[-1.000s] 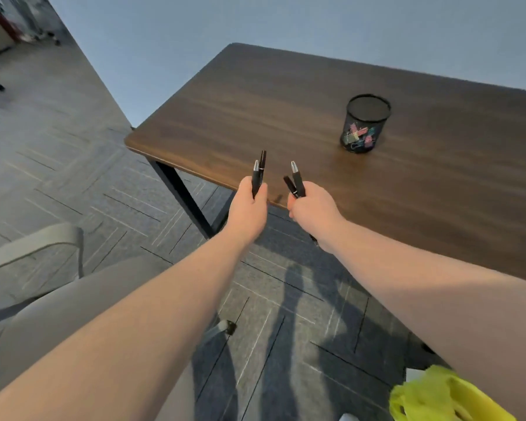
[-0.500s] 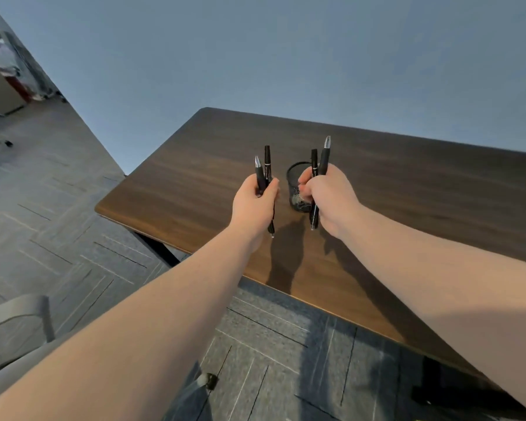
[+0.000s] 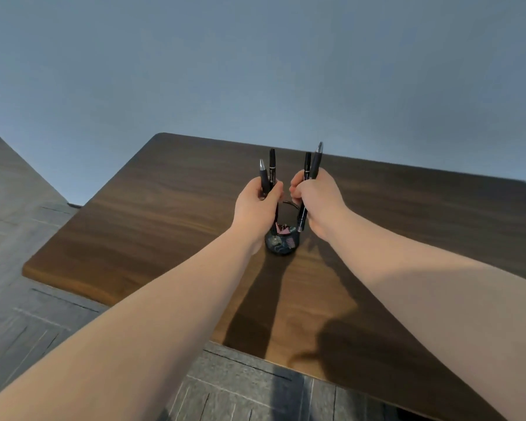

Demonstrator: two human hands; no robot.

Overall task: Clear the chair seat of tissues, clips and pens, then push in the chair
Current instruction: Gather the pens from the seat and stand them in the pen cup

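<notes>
My left hand (image 3: 257, 208) grips two black pens (image 3: 268, 173), held upright. Two more black pens (image 3: 311, 168) are gripped in my right hand (image 3: 319, 202). Both hands hover directly over a black mesh pen cup (image 3: 283, 243) standing on the dark wooden table (image 3: 152, 214). The lower pen tips reach down into the cup's mouth. Colourful clips (image 3: 284, 230) lie inside the cup. The chair is out of view.
A blue-grey wall rises behind the table. Grey carpet tiles (image 3: 22, 323) cover the floor to the left and below the table's near edge. My forearms cast shadows across the tabletop.
Both hands moved forward over the table with the pens and now sit above the cup, pens lowered toward its mouth. The view tilted up, so the chair dropped out of frame.
</notes>
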